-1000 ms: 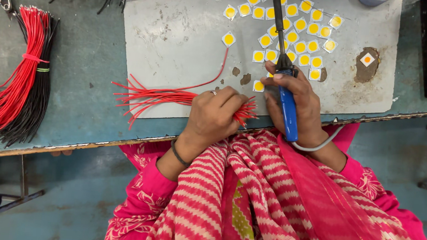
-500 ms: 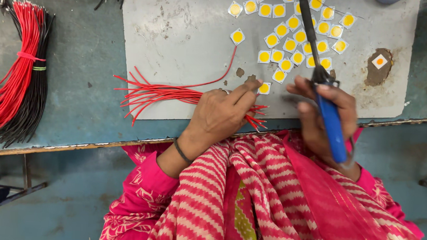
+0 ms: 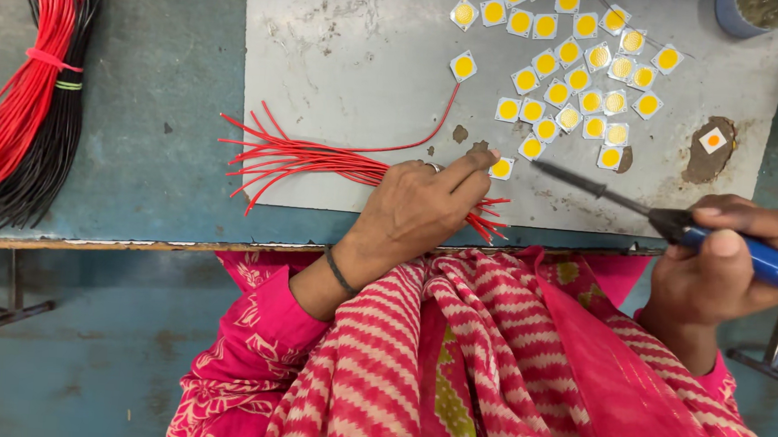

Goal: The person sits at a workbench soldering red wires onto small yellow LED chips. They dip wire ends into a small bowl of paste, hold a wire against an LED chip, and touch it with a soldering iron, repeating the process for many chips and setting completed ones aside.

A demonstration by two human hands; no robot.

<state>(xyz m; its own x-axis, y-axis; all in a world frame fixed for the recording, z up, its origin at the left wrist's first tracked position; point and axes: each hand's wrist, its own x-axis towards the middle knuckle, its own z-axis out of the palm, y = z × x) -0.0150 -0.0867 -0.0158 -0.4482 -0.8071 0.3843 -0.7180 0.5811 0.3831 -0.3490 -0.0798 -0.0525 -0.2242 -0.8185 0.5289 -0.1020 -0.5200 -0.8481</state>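
While gripped, soldering iron (image 3: 677, 223) points left (near-level).

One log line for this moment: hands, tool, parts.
left hand: fingertip on square yellow chip, over red wires | right hand: holds soldering iron

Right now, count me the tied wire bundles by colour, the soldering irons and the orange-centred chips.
red tied wire bundle: 1
black tied wire bundle: 1
soldering iron, held in the right hand: 1
orange-centred chip: 1
Total: 4
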